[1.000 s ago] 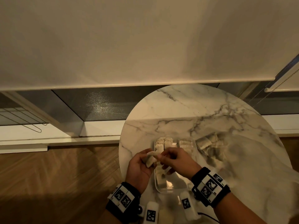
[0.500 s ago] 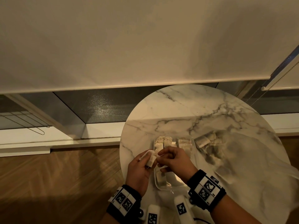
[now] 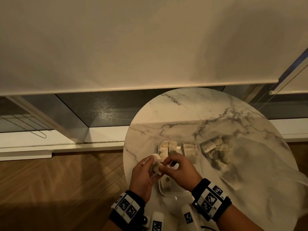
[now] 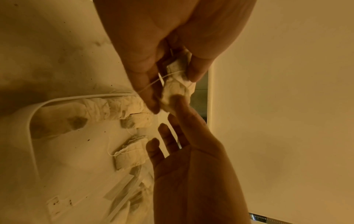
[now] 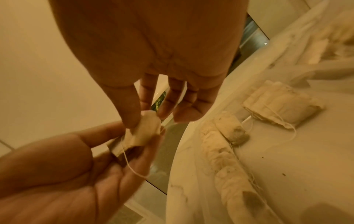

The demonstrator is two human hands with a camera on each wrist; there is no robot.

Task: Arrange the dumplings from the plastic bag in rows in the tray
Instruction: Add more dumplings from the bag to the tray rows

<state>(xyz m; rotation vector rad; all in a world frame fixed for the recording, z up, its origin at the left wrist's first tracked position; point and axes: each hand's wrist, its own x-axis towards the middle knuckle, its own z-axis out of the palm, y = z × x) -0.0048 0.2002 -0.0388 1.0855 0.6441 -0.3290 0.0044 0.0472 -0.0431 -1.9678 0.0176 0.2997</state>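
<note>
Both hands met just above the left edge of the clear tray point(image 3: 168, 193), sharing one small white packet, the dumpling point(image 3: 156, 165) of the task, though it looked like a paper pouch with a thin string point(image 5: 132, 167) trailing from it. The left hand point(image 3: 144, 175) cupped the packet from below, its thumb and curled fingers pinching the lower end, and the string ran down across its palm in the right wrist view. The right hand point(image 3: 180, 170) came in from the other side and pinched the packet's upper end between thumb and forefinger, the other fingers hanging loosely straight behind it. So the packet sat between the two sets of fingertips, off the tray and held in the air over the rim nearest the left hand. In the tray, a row of similar packets point(image 3: 167, 148) lay end to end along the left side, and a shorter stack point(image 3: 190, 150) lay at the far right; the near part of the tray floor showed bare plastic with a few dark specks. The plastic bag point(image 3: 250, 165) sprawled on the marble table point(image 3: 191, 110) just to the right of the tray, with more packets point(image 3: 210, 145) bunched in its far end.
</note>
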